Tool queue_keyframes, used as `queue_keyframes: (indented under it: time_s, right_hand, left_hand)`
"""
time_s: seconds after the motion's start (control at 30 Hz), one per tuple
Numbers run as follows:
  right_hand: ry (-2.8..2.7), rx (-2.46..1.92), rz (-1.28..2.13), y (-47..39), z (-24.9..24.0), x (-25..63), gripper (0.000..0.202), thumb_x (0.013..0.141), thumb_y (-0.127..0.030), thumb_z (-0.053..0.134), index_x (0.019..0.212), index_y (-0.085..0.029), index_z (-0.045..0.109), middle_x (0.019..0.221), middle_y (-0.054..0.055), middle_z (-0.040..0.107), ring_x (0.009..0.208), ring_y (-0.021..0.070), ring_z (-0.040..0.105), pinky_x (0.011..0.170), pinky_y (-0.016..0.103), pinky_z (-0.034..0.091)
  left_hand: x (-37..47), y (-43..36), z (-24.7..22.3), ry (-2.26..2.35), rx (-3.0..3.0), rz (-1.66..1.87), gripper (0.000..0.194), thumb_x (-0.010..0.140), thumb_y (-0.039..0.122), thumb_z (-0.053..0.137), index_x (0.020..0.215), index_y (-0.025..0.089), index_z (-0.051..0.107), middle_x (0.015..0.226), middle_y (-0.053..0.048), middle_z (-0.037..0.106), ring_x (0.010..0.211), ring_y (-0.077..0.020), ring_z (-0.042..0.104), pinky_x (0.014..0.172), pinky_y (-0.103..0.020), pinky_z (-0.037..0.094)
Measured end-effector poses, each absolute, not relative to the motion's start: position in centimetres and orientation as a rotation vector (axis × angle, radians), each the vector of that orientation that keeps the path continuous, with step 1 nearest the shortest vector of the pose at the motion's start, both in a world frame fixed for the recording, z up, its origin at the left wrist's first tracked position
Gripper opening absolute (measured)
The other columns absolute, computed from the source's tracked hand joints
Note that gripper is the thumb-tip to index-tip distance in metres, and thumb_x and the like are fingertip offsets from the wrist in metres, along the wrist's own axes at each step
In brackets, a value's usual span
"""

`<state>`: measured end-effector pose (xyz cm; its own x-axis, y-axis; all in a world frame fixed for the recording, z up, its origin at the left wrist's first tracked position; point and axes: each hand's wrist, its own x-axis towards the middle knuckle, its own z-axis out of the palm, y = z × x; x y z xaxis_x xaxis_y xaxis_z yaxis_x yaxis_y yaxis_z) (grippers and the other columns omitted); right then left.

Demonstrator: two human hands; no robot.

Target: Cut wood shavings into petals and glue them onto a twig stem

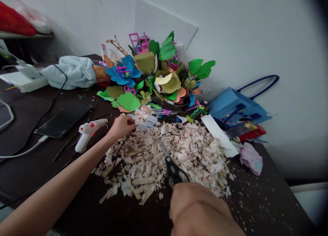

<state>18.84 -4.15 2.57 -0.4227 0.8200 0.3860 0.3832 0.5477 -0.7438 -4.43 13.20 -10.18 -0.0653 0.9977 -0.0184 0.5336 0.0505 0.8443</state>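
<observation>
My left hand [123,126] reaches to the back edge of a heap of dry, pale shreds [146,161], its thumb and fingers pinched together. At its fingertips is a pale pinkish artificial flower [142,115] with translucent whitish strips [148,124] beneath it. A thin dark stem runs down from this hand over the shreds. My right hand [201,208] is curled in the foreground at the black-handled scissors [172,167], its fingers hidden from view. The scissors' blades point away from me over the heap.
Behind the heap stands a large bunch of green, blue and olive artificial flowers [169,82]. A white glue gun [88,133] and a phone [64,120] lie left. A white strip [219,135], blue bag [238,106] and crumpled pinkish wrapper [251,158] are right.
</observation>
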Motion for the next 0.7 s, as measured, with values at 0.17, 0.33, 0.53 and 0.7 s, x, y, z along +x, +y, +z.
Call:
queue_keyframes:
  time_s: [0.17, 0.33, 0.53, 0.7]
  right_hand:
    - [-1.666, -0.781, 0.774, -4.5, -1.6, 17.1, 0.049, 0.095, -0.057, 0.057, 0.06, -0.023, 0.059, 0.045, -0.002, 0.052, 0.037, 0.0116, 0.049, 0.035, 0.026, 0.032]
    - [-1.644, -0.823, 0.871, -4.1, -2.9, 17.6, 0.046, 0.093, -0.057, 0.06, 0.062, -0.023, 0.061, 0.048, 0.0, 0.054, 0.04, 0.0132, 0.05, 0.038, 0.026, 0.033]
    - [-1.63, -0.873, 0.893, -4.3, -4.1, 18.5, 0.043, 0.094, -0.054, 0.057, 0.064, -0.024, 0.06, 0.047, -0.001, 0.051, 0.042, 0.0145, 0.049, 0.041, 0.027, 0.033]
    - [-1.621, -0.886, 0.9, -4.5, -5.2, 19.0, 0.044, 0.096, -0.054, 0.054, 0.066, -0.023, 0.06, 0.048, -0.002, 0.046, 0.044, 0.0139, 0.048, 0.043, 0.026, 0.033]
  left_hand:
    - [-4.4, 13.9, -10.8, 1.655, 1.56, 0.896, 0.021, 0.061, 0.041, 0.068, 0.063, 0.02, 0.067, 0.043, 0.003, 0.062, 0.047, -0.0177, 0.058, 0.051, -0.026, 0.04]
    - [-4.4, 14.6, -11.4, 1.646, 1.565, 0.898, 0.023, 0.06, 0.043, 0.068, 0.062, 0.02, 0.065, 0.043, 0.003, 0.062, 0.046, -0.0165, 0.055, 0.051, -0.025, 0.039]
    - [-4.2, 15.1, -11.6, 1.627, 1.579, 0.896, 0.025, 0.059, 0.044, 0.069, 0.057, 0.02, 0.063, 0.045, 0.002, 0.061, 0.049, -0.0173, 0.057, 0.052, -0.025, 0.039]
    - [-4.0, 15.3, -11.6, 1.616, 1.573, 0.901, 0.024, 0.059, 0.043, 0.069, 0.062, 0.02, 0.065, 0.049, 0.002, 0.064, 0.05, -0.0176, 0.059, 0.052, -0.025, 0.041]
